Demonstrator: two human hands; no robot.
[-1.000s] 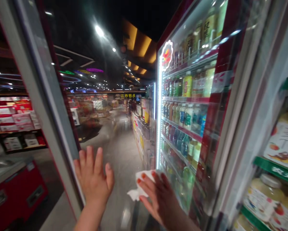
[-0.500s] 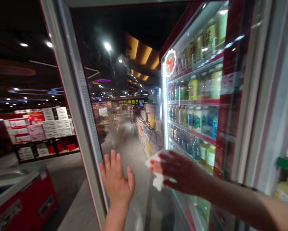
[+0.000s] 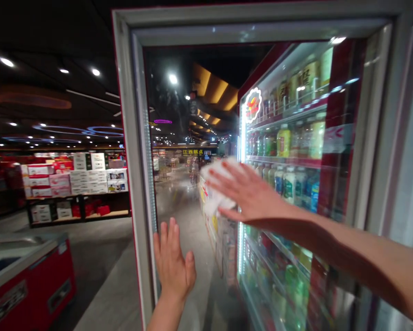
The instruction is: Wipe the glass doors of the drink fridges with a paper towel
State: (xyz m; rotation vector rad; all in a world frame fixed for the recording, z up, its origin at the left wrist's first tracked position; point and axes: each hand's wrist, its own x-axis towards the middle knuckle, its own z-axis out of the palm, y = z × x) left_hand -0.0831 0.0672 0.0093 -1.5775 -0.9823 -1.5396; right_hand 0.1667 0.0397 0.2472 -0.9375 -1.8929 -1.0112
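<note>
A framed glass door (image 3: 192,225) stands upright before me, with grey metal edging (image 3: 127,115). My left hand (image 3: 174,264) lies flat against the lower left of the pane, its fingers up and thumb out, holding nothing. Higher up and to the right, my right hand (image 3: 248,191) presses a crumpled white tissue (image 3: 211,202) to the glass with spread fingers. Part of the tissue is hidden under the palm, and its edges are blurred. The right forearm reaches in from the right edge.
Beyond the glass, a lit drinks cooler (image 3: 320,161) holds rows of bottles, with an aisle beside it. To the left are stacked cartons (image 3: 89,179) on a low black shelf and a red chest freezer (image 3: 37,280).
My right hand has moved upward across the pane with the tissue. My left hand remains flat on the glass. The view has swung left, showing more of the door frame.
</note>
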